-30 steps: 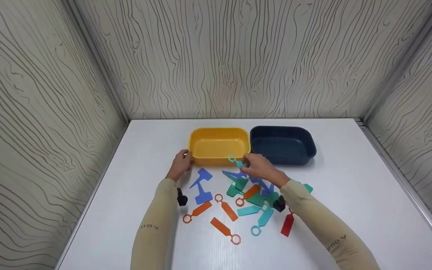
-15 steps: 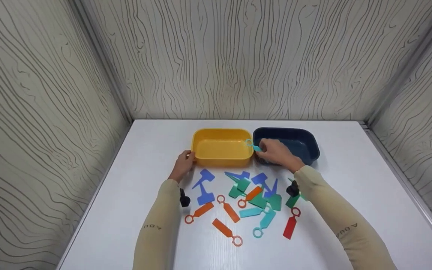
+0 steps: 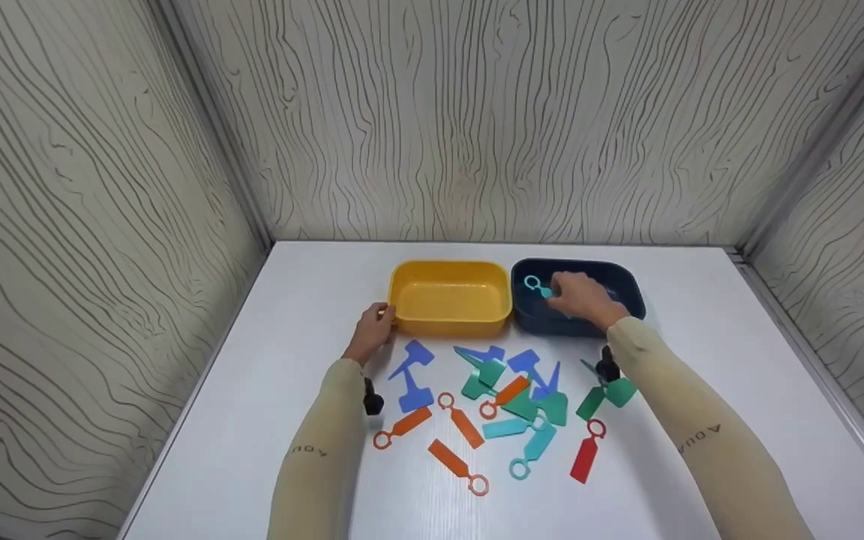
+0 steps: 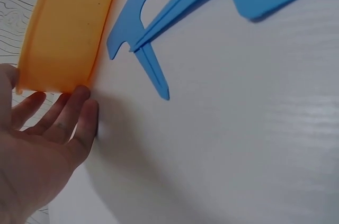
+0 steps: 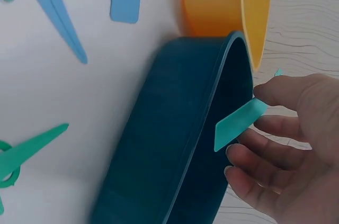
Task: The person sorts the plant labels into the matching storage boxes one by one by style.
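Wood-grain panels (image 3: 477, 127) rise beyond the far, left and right edges of a white worktop (image 3: 312, 300). Two tubs stand side by side toward the far edge: a yellow tub (image 3: 450, 328) and, nearer the far right corner, a navy tub (image 3: 548, 327). The left hand (image 3: 372, 330) touches the yellow tub's end wall facing the worktop's left edge; whether thumb and fingers clamp it cannot be told. The right hand (image 3: 586, 294), over the navy tub, holds a turquoise ring tag (image 5: 238, 122) in a narrow pinch between thumb and fingers, its ring end toward the yellow tub. On the worktop, on the side of the tubs away from the far edge, lie blue T-shaped markers (image 3: 415, 397) and green markers (image 3: 490, 371), partly overlapping; four orange ring tags (image 3: 447, 455); two loose turquoise tags (image 3: 504, 428); and one red ring tag (image 3: 583, 460), nearest of the ring tags to the right edge.
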Action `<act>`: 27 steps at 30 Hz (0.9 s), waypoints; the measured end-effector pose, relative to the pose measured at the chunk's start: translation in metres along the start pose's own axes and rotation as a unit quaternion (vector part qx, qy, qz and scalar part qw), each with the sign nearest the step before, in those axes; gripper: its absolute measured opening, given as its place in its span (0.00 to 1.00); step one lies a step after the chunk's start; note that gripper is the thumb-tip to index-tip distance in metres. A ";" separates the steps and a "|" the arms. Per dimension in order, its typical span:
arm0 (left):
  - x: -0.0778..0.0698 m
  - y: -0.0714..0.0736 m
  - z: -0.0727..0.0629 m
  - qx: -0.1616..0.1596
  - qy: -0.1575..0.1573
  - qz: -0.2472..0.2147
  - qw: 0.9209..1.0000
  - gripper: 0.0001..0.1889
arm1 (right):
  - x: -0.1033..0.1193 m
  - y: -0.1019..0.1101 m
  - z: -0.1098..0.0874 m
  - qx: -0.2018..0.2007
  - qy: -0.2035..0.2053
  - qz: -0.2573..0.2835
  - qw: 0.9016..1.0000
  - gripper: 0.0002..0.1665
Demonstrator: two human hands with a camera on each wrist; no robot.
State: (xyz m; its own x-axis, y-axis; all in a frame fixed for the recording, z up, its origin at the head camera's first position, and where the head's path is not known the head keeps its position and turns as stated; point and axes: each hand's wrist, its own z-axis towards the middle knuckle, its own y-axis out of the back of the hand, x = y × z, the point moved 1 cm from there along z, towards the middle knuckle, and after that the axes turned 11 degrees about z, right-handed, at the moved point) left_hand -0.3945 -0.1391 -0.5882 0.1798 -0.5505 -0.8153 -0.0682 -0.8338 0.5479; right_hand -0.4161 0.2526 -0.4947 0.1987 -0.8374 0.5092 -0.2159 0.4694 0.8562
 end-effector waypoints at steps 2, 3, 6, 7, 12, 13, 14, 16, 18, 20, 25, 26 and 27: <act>0.000 0.000 0.000 0.003 0.007 0.000 1.000 0.26 | -0.003 0.002 0.000 0.002 -0.004 -0.003 1.000 0.19; 0.000 0.000 0.000 0.003 0.010 0.000 1.000 0.27 | -0.004 0.003 0.000 0.002 -0.005 -0.004 1.000 0.18; 0.001 0.000 0.002 0.003 0.015 -0.004 1.000 0.27 | -0.006 0.007 0.000 -0.001 -0.002 -0.011 1.000 0.17; 0.002 0.000 0.003 0.003 0.015 -0.006 1.000 0.26 | -0.006 0.008 -0.001 -0.002 -0.003 -0.011 1.000 0.17; 0.003 0.000 0.003 0.001 0.013 -0.006 1.000 0.26 | -0.006 0.013 0.000 -0.010 -0.005 -0.019 1.000 0.15; 0.003 -0.001 0.003 0.002 0.015 -0.006 1.000 0.27 | -0.006 0.013 -0.001 -0.012 -0.006 -0.022 1.000 0.15; 0.003 -0.001 0.003 0.002 0.016 -0.005 1.000 0.27 | -0.006 0.013 -0.001 -0.014 -0.008 -0.023 1.000 0.16; 0.003 -0.002 0.003 0.004 0.016 -0.003 1.000 0.27 | -0.006 0.012 -0.002 -0.011 -0.010 -0.026 1.000 0.17; 0.002 -0.002 0.003 0.006 0.015 -0.005 1.000 0.27 | -0.006 0.010 -0.003 -0.005 -0.013 -0.026 1.000 0.19; 0.002 -0.002 0.003 0.008 0.011 -0.005 1.000 0.27 | -0.005 0.006 -0.003 -0.002 -0.013 -0.026 1.000 0.21; 0.002 0.001 0.000 0.007 0.015 -0.023 1.000 0.26 | 0.008 -0.009 -0.003 0.003 0.038 -0.015 0.999 0.21; 0.002 0.002 0.000 0.006 0.018 -0.027 0.999 0.26 | 0.012 -0.013 -0.004 0.007 0.052 -0.009 0.999 0.21; 0.002 0.002 -0.001 0.006 0.022 -0.032 0.999 0.26 | 0.016 -0.017 -0.005 0.011 0.063 -0.001 0.998 0.20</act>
State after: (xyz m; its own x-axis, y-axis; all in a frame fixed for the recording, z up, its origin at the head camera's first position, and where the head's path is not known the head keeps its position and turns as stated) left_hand -0.3937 -0.1417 -0.5884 0.2272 -0.4932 -0.8397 -0.0660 -0.8681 0.4920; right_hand -0.4048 0.2325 -0.5002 0.3184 -0.7954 0.5157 -0.2368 0.4600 0.8558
